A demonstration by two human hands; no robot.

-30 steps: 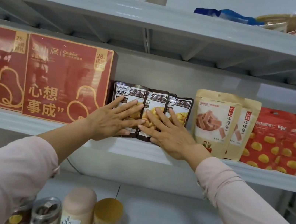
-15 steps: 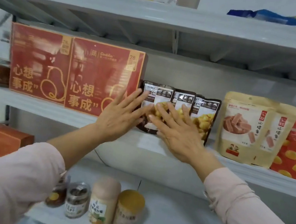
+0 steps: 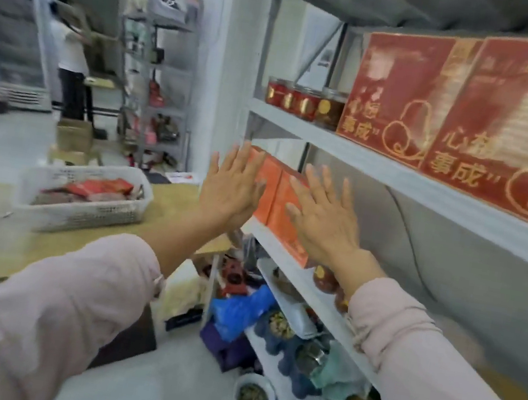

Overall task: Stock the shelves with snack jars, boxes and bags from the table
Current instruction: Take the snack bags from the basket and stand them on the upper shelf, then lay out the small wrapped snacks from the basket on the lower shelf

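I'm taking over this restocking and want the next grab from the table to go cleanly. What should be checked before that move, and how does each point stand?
1. Left hand free: ok, fingers straight, nothing in it.
2. Right hand free: ok, open and holding nothing.
3. Stock in the white basket on the table: ok, red packs lie inside.
4. Orange boxes seated on their shelf: ok, upright, side by side.
5. Hands clear of the Orange boxes: cannot tell, contact is not visible.
6. Room left beside the Orange boxes: cannot tell, the Right hand hides it.
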